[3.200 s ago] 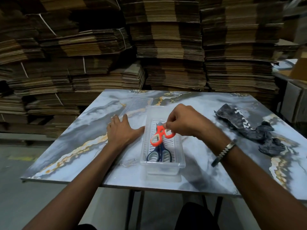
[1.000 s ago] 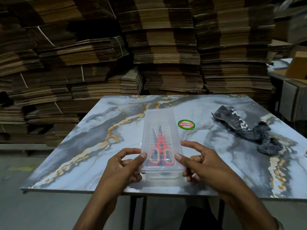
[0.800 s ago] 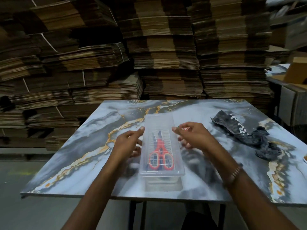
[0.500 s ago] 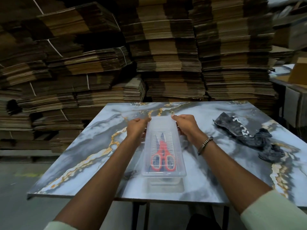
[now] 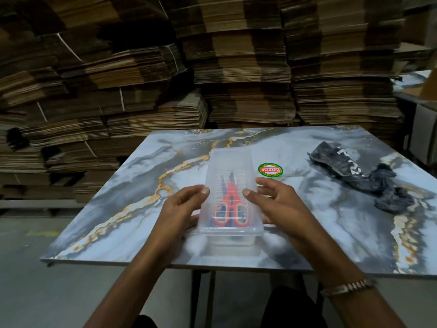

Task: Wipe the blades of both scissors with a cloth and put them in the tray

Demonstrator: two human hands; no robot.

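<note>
**Lidded tray with both scissors, hands at its sides**

Left hand point(image 5: 179, 209): thumb tip rests on the left edge of the clear plastic lid point(image 5: 230, 162); the other fingers curl loosely down the tray's left side, near the table. Not clenched. Whether they grip the tray wall cannot be told.

Right hand point(image 5: 276, 204): thumb tip rests on the right edge of the lid, opposite the left thumb. Remaining fingers spread and relaxed, just beside the tray's right wall; contact with the wall unclear. Nothing is enclosed in either hand.

Clear rectangular plastic tray point(image 5: 230, 235): stands on the marble-patterned grey, white and gold tabletop point(image 5: 132, 185), long axis running away from the person, near end close to the front edge. The lid sits on top of it.

Orange-handled scissors point(image 5: 230, 207): inside the tray, seen through the lid, handles toward the person, blades pointing away. Dark blue-handled scissors point(image 5: 218, 215): under the orange pair, same orientation, mostly covered; their tips show beside the orange blades.

Round green, white and red sticker point(image 5: 270, 169): flat on the tabletop, just right of the tray's far half.

Crumpled dark grey cloth with white markings point(image 5: 359, 176): on the tabletop, well to the right of the tray, apart from both hands.

Metal link bracelet point(image 5: 345, 288): on the right wrist.

Stacks of flattened brown cardboard point(image 5: 236, 67): behind the table, filling the background.
</note>
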